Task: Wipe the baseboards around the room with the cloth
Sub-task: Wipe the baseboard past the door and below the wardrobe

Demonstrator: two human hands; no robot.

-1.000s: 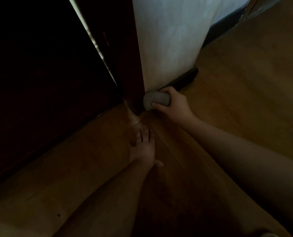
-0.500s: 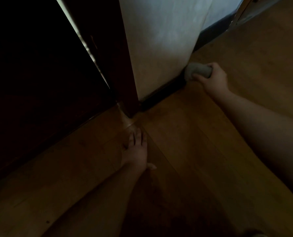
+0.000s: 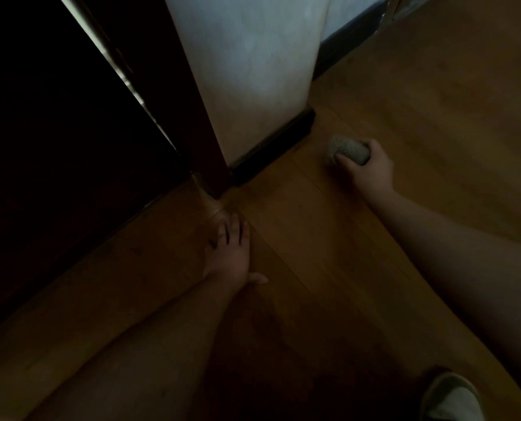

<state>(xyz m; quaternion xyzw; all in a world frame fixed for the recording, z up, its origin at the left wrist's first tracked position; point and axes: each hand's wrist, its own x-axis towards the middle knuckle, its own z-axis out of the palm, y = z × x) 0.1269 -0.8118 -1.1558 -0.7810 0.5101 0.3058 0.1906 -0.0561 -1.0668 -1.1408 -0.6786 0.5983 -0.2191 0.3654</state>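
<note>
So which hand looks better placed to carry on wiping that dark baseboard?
Probably the right hand: it already grips the balled cloth, close to the outer end of the baseboard. The left hand lies flat on the wooden floor, apparently propping the person.

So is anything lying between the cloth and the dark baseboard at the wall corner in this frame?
Nothing visible does. The right hand grips the balled cloth just off the baseboard, with only bare wooden floor in the gap. The left hand rests flat on the floor nearer the door frame, clear of that path.
</note>
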